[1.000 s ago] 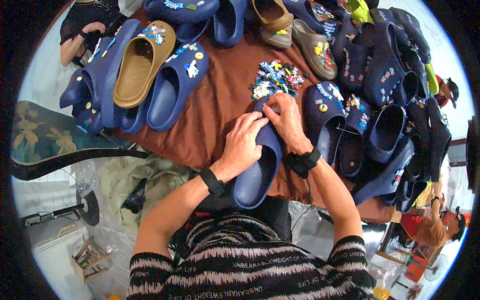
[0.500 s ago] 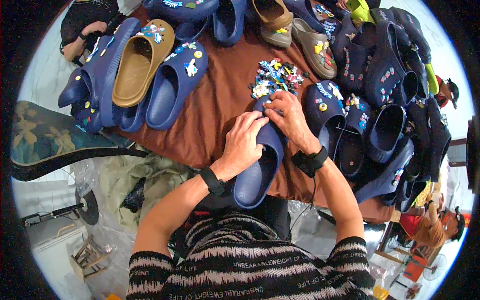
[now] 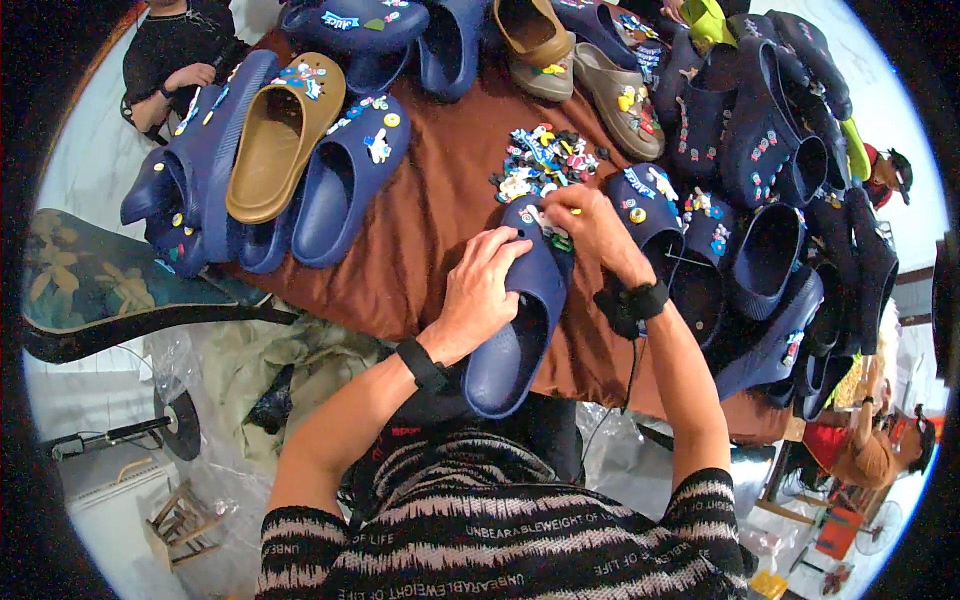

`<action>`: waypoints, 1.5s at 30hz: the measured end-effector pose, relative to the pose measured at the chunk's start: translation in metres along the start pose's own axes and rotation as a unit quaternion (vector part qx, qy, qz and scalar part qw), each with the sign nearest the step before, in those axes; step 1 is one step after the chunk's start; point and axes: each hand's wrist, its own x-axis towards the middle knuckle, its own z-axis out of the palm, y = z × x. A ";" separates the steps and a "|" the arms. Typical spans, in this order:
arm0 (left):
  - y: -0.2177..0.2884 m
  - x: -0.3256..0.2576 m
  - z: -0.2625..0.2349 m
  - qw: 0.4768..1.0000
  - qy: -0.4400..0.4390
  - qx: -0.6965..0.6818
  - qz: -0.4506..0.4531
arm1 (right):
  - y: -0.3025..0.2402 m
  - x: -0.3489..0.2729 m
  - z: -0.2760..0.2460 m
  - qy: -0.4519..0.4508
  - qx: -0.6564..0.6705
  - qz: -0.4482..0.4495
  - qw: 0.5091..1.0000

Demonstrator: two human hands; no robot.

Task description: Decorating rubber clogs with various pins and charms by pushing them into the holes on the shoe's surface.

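A navy clog (image 3: 500, 376) lies on the brown cloth in front of me, its toe pointing away and its heel toward my body. My left hand (image 3: 478, 302) grips the clog's left side, fingers over the upper and thumb at the opening. Over the right side of the toe, my right hand (image 3: 597, 238) has its fingers curled and pinched. Small coloured charms, white and green among them, show beside those fingertips; whether one is in the pinch is hidden. Just beyond the toe is a loose heap of colourful charms (image 3: 545, 165).
Brown cloth (image 3: 440, 190) covers the table. Navy clogs with charms (image 3: 648, 225) crowd the right side. At left, a tan clog (image 3: 272, 150) rests on navy ones (image 3: 325, 205). A grey clog (image 3: 622, 100) stands far right of the heap. Another person (image 3: 180, 75) is at the far left.
My right hand has shifted slightly right and its fingers have curled in, uncovering charms on the toe. My left hand keeps its grip on the clog, nearly unmoved.
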 end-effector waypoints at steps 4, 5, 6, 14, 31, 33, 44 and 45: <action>0.000 -0.001 0.001 1.000 0.004 -0.003 -0.008 | 0.010 0.033 0.000 0.031 -0.089 0.021 0.995; -0.001 -0.002 0.001 1.000 0.006 -0.002 -0.010 | 0.010 0.040 0.001 0.035 -0.127 0.022 0.991; -0.001 -0.001 0.001 1.000 0.008 0.001 -0.011 | 0.018 0.048 0.005 0.034 -0.142 0.019 0.989; 0.001 0.002 0.004 0.999 0.016 -0.031 -0.004 | 0.066 0.079 0.011 -0.009 -0.147 -0.018 0.989; 0.001 -0.001 0.000 1.000 0.017 -0.022 -0.012 | 0.045 0.118 0.013 0.051 -0.228 0.050 0.971; 0.001 -0.001 0.001 0.999 0.016 -0.026 -0.012 | 0.048 0.119 0.010 0.062 -0.197 0.045 0.977; -0.002 -0.001 0.000 0.999 0.019 -0.025 -0.011 | 0.012 0.032 -0.012 0.203 0.282 0.093 0.933; -0.001 0.000 0.000 0.999 0.021 -0.026 -0.005 | 0.012 0.013 -0.018 0.151 0.289 0.112 0.939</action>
